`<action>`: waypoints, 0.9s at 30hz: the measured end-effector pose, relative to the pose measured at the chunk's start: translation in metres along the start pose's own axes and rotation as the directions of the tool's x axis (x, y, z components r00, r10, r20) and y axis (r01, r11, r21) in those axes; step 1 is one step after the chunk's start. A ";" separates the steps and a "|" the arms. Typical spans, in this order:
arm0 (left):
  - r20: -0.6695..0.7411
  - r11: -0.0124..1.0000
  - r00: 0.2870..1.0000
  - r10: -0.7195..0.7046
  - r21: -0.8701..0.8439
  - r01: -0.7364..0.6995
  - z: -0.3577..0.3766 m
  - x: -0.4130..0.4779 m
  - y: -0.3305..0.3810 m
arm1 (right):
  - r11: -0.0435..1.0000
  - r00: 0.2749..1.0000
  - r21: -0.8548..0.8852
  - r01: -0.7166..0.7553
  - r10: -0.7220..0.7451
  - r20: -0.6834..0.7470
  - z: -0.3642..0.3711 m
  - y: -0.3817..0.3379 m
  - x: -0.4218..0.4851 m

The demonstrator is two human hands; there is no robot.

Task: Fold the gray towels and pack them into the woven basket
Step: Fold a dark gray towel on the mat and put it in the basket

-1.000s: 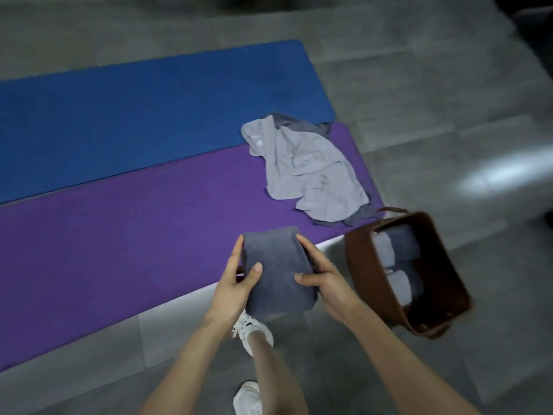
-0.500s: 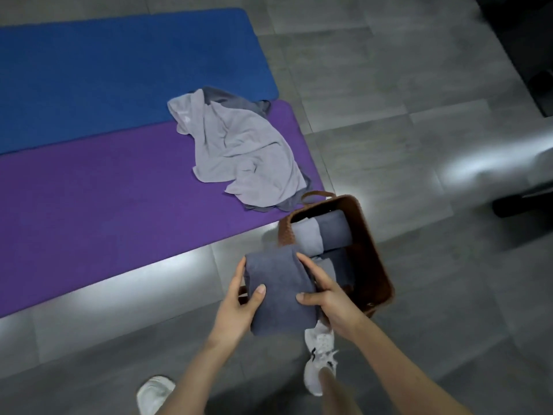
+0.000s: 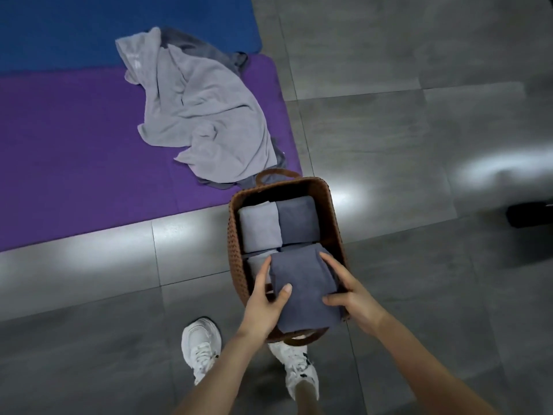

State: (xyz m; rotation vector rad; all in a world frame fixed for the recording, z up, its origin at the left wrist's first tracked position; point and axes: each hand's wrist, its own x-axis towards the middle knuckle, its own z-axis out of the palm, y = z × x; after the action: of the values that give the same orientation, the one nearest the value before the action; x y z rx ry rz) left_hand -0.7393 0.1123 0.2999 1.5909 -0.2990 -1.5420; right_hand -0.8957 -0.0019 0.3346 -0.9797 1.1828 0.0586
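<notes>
The folded towel [image 3: 302, 290], dark gray, hangs over the near end of the basket [image 3: 236, 235], its far edge already down between the walls. The left hand [image 3: 263, 305] grips its left edge, thumb laid on top and fingers stretched along the side. The right hand [image 3: 351, 295] takes the right edge, thumb on the near part and fingers spread toward the far corner. Each hand pinches the layers between thumb and fingers.

The cloth looks soft, light and limp, with nothing fragile or slippery about it. The fold would likely sag open if one side were freed, so the two long edges, squeezed together, seem the right hold. It should also compress enough to press into a tight slot.

At the basket's far end a light towel [image 3: 260, 226] and a dark towel [image 3: 296, 220] lie folded side by side, touching. A second light towel [image 3: 256, 263] shows just left of the held one, mostly hidden. What lies under the held one cannot be seen.

The loose towels [image 3: 203, 115], a light one over a darker one, lie crumpled on the purple mat [image 3: 74, 160] just beyond the basket, not yet folded.
</notes>
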 end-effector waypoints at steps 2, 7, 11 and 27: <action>-0.011 1.000 1.000 -0.001 0.003 0.001 0.015 0.024 -0.018 | 0.998 1.000 -0.056 0.009 -0.009 0.012 -0.020 0.013 0.020; -0.007 1.000 1.000 0.002 -0.013 -0.002 0.044 0.076 -0.055 | 0.978 0.998 -0.200 0.060 -0.055 0.030 -0.060 0.051 0.068; -0.018 0.999 1.000 -0.007 -0.038 0.006 0.052 0.103 -0.079 | 0.945 0.994 -0.310 0.103 -0.085 0.073 -0.074 0.070 0.095; -0.074 1.000 0.997 -0.011 0.017 0.012 0.063 0.165 -0.141 | 0.840 0.994 -0.540 0.051 -0.094 -0.053 -0.066 0.126 0.161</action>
State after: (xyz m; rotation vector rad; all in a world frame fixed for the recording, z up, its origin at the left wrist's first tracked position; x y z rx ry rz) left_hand -0.8171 0.0544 0.0965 1.6617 -0.2630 -1.4893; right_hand -0.9414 -0.0396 0.1283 -1.5353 1.2245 0.3100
